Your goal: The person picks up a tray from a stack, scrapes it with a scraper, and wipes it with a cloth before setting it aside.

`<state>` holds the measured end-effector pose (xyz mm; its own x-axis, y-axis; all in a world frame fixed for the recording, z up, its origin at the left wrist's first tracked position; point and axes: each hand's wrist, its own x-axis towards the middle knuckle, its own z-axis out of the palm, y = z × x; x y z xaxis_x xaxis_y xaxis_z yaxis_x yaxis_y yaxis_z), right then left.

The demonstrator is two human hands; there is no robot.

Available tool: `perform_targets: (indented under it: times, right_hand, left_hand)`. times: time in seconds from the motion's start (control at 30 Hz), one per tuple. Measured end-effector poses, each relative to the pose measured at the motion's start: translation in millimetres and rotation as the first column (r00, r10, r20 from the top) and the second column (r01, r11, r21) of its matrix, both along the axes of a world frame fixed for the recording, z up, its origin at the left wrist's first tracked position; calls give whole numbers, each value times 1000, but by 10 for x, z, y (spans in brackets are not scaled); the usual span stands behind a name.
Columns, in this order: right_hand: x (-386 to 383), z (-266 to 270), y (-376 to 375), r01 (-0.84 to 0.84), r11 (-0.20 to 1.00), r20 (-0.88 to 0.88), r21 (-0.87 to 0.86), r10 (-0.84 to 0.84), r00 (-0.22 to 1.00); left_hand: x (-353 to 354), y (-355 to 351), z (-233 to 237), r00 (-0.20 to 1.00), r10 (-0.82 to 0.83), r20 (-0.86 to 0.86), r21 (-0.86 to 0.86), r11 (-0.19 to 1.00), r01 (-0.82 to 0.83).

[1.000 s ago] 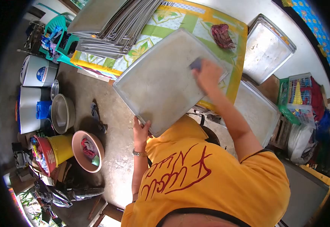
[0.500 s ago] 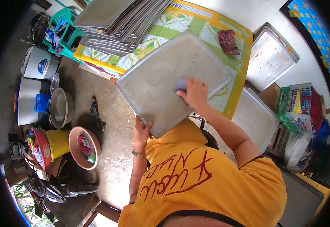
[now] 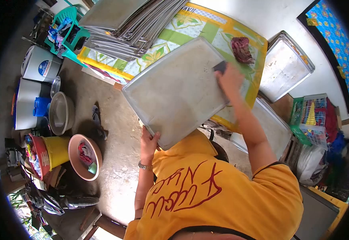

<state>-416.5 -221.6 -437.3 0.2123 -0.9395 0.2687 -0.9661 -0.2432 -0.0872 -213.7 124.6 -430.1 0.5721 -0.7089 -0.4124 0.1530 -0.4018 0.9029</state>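
A large, dull metal tray [image 3: 174,92] sits at the centre of the view, tilted, its far end over the near edge of a table covered in a yellow and green floral cloth [image 3: 206,28] and its near corner down by the person's chest. The left hand [image 3: 149,142], with a watch [image 3: 144,165] on its wrist, is closed around that near corner, thumb on top of the rim. The right hand [image 3: 230,80] is curled over a dark sponge [image 3: 220,66] and presses it flat on the tray's surface close to the far right edge. Just beyond the sponge a crumpled dark red rag [image 3: 242,50] lies on the cloth. A tall stack of similar trays [image 3: 130,22] fills the far left of the table. To the right, another tray [image 3: 284,66] leans against the white wall. On the concrete floor to the left stand a metal bowl [image 3: 60,114], a yellow bucket [image 3: 58,150] and a pink basin [image 3: 84,156] holding cloths
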Motion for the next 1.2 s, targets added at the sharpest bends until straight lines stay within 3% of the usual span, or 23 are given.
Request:
perform_targets:
  times: [0.1,0.27,0.37,0.47,0.6,0.7,0.8,0.9,0.93,0.97,1.1,1.2]
  right_hand:
    - [-90,166,-432,215,975,27,52,-216,976]
    - [305,120,-9,-238,971,-128,-17,234,964]
    - [120,181,-410,10,1000,-114,-21,-13,993]
    - [111,185,-685,176,979,8,99,-177,984]
    - [756,63,271,-255,947,71,196,246,967]
    - [747,5,384,-335,925,213,181,296,931]
    - [494,172,-347,153,977,116,147,-171,978]
    - [679,167,-107,5,984,69,180,-18,997]
    - [858,97,200,-109,988,82,110,100,992]
    - [1011,23,540,-241,968,66,74,237,969]
    - [1159,119,1288,-629,773,161,87,612,774]
    - [985,-8,439,-225,971,147,83,211,966]
  left_hand:
    - [16,15,-27,1000,2,-18,-28,1000,-3]
    - [47,24,-105,999,-21,-31,22,1000,21]
    - [37,29,-98,999,-2,-45,16,1000,3]
    - [45,29,-140,1000,-10,-23,-3,1000,10]
    - [46,22,-141,999,-8,-39,-36,999,6]
    - [58,90,-219,997,-69,46,1,998,69]
    - [104,102,-307,993,-94,77,17,996,93]
    - [94,109,-342,991,-76,108,32,997,73]
    - [63,100,-419,993,45,108,-28,999,-42]
    - [52,91,-399,993,38,114,-27,999,-35]
    - [37,62,-248,993,30,118,-34,999,-26]
    - [61,73,-267,993,7,121,-48,999,-1]
